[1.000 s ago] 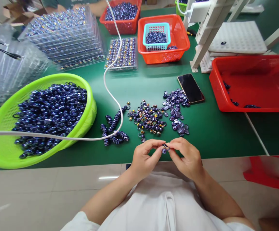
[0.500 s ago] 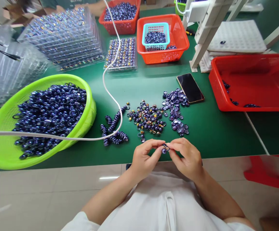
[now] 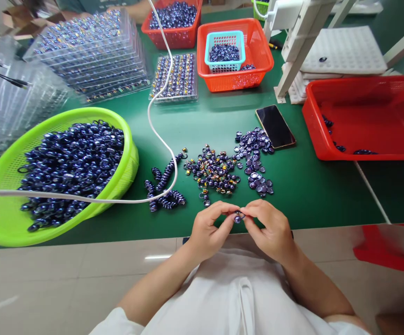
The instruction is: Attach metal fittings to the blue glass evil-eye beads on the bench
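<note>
My left hand (image 3: 213, 229) and my right hand (image 3: 269, 228) meet at the table's front edge. Between their fingertips they pinch a small shiny dark-blue ring-shaped piece (image 3: 237, 218) with a round knob. The fingers cover part of it. Just beyond my hands lies a loose heap of dark-blue and gold pieces (image 3: 214, 171). To its right spreads a pile of small dark-blue round caps (image 3: 254, 149). Coil-like rows of dark rings (image 3: 167, 179) lie to the left of the heap.
A green basket (image 3: 134, 163) full of dark rings stands at left, crossed by a white cable (image 3: 160, 135). Behind are stacked clear trays (image 3: 93, 60), a filled tray (image 3: 175, 77) and an orange basket (image 3: 235, 81). A phone (image 3: 275, 126) and a red bin (image 3: 362, 118) lie right.
Both hands stay in nearly the same place, still pinching the small ring-shaped piece. The fingers and the piece shift only slightly.
</note>
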Action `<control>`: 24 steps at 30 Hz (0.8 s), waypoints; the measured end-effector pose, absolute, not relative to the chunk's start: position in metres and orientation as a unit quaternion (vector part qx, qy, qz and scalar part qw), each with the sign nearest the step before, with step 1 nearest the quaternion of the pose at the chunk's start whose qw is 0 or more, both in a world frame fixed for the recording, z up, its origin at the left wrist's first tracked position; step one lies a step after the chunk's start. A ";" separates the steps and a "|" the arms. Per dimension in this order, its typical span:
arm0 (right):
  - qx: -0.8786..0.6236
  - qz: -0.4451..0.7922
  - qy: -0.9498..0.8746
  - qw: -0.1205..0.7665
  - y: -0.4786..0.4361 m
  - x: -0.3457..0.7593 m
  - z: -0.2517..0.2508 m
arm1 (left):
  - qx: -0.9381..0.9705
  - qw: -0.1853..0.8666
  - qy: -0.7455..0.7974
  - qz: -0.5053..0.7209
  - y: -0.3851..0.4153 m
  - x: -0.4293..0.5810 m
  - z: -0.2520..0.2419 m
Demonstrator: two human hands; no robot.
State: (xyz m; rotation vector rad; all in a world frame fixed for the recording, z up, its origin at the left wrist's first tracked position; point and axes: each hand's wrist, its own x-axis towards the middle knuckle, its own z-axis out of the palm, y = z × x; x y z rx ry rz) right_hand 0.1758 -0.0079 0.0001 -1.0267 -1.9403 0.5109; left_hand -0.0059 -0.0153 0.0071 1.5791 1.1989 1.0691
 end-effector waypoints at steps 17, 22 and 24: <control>-0.453 0.283 -0.726 0.433 -0.006 0.170 -0.003 | 0.516 0.541 0.513 0.422 -0.014 -0.005 0.000; -0.458 0.294 -0.721 0.429 -0.007 0.169 -0.001 | 0.537 0.522 0.528 0.402 -0.012 -0.005 0.003; -0.474 0.309 -0.702 0.432 -0.008 0.167 -0.001 | 0.550 0.504 0.529 0.404 -0.012 -0.004 0.004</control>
